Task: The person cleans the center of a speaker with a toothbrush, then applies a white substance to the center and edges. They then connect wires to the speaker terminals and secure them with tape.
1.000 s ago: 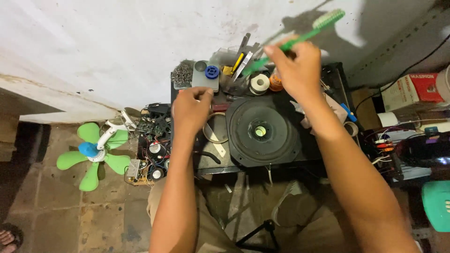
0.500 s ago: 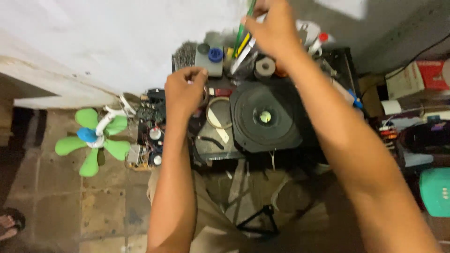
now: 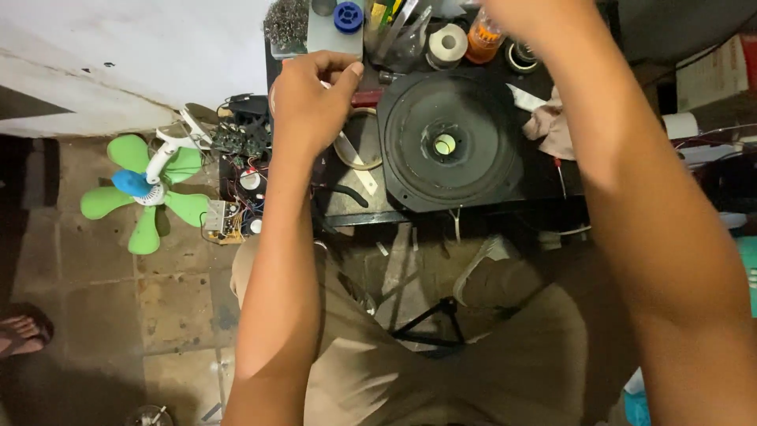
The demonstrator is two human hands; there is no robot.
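Note:
My left hand (image 3: 311, 99) hovers over the left part of a small black work table (image 3: 347, 211), fingers curled and pinched against the thumb; nothing clearly shows between them. It is just left of a round black speaker (image 3: 449, 146) lying face up with a pale centre. My right hand (image 3: 524, 17) reaches to the table's far side and is cut off by the top edge, so its grip is hidden. Beneath my left hand lie a pale flat strip (image 3: 359, 166) and a ring.
Behind the speaker stand a white tape roll (image 3: 447, 43), an orange bottle (image 3: 481, 39), a blue spool (image 3: 348, 16) and tools. A pinkish rag (image 3: 556, 126) lies right. Circuit boards (image 3: 236, 181) and a green fan (image 3: 146, 193) are on the left floor; a sandalled foot (image 3: 20, 331) shows.
My right hand, which held a green brush-like tool, has moved up to the top edge and the tool is out of sight. The view has shifted downward; my left hand stayed near the table's left.

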